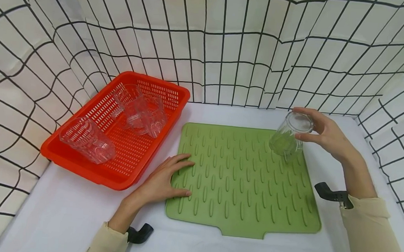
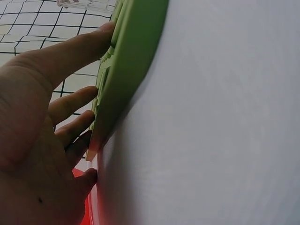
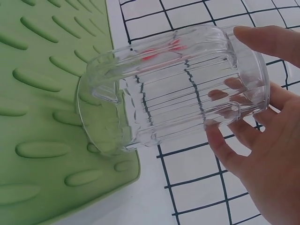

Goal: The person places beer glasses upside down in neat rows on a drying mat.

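Observation:
My right hand (image 1: 328, 133) grips a clear glass mug (image 1: 287, 138) by its base, thumb on one side and fingers on the other. The mug is upside down at the far right corner of a green ridged drying mat (image 1: 240, 175). In the right wrist view, the mug's handle (image 3: 154, 61) shows along its side, and its rim is right at the mat. My left hand (image 1: 161, 178) rests at the mat's left edge, fingers spread. In the left wrist view, its thumb (image 2: 79, 49) touches the mat's edge.
A red plastic basket (image 1: 139, 172) stands left of the mat with several clear glass mugs (image 1: 88, 139) lying in it. White cloth (image 1: 193, 246) covers the table. Black-grid white sheeting (image 1: 212, 44) rises at the back and both sides.

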Action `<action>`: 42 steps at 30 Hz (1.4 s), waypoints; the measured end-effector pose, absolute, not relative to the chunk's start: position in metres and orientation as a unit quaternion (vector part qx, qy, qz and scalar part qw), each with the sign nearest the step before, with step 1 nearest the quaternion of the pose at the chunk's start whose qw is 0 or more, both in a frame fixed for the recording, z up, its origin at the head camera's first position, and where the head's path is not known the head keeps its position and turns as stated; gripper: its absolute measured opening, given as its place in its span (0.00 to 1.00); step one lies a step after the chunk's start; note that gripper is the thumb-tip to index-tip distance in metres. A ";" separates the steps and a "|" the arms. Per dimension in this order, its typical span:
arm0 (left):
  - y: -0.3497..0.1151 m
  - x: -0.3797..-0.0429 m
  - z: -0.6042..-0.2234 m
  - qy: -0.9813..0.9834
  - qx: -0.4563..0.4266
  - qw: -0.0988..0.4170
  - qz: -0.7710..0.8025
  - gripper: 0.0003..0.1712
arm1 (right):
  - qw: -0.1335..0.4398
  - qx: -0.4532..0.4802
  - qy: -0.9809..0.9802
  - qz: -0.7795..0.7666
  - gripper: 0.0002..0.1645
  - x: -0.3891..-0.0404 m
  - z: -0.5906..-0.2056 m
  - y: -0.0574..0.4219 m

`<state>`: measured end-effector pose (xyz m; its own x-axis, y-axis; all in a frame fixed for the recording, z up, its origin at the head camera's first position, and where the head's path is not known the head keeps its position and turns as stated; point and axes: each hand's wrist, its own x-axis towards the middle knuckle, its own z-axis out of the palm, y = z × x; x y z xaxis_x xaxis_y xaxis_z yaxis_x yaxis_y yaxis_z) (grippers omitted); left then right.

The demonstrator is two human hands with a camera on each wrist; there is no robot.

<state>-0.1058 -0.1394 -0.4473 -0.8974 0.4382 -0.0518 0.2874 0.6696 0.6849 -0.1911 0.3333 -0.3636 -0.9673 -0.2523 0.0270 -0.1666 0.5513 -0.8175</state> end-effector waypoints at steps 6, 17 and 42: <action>-0.138 -0.105 -0.446 0.906 0.199 0.109 0.357 0.49 | 0.025 -0.110 0.885 -0.452 0.46 -0.188 -0.367 0.332; -0.139 -0.105 -0.445 0.906 0.198 0.108 0.359 0.48 | -0.009 -0.117 0.877 -0.465 0.48 -0.185 -0.372 0.333; -0.139 -0.105 -0.446 0.909 0.199 0.104 0.351 0.48 | -0.137 -0.096 0.869 -0.466 0.47 -0.165 -0.377 0.325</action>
<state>-0.1046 -0.1390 -0.4457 -0.8987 0.4357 -0.0495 0.2891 0.6736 0.6803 -0.1654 0.3253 -0.3767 -0.9442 -0.0382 0.3271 -0.2938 0.5466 -0.7842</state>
